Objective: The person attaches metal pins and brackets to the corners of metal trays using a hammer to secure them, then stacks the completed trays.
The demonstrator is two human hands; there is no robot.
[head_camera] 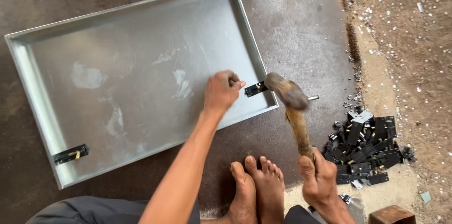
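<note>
Fingers [234, 81] of left hand [221, 91] pinch black hinge [255, 89]; right hand [319, 179] grips hammer [293, 106].

Hammer [293, 106] head is motion-blurred, so its shape and face are unreadable. Left hand [221, 91] covers whatever it pinches at the black hinge [255, 89]. Wooden block [391, 215] at 5 o'clock is cut by the bottom edge. Hinge pile [366, 151] at 4 o'clock: single pieces too small to count.
</note>
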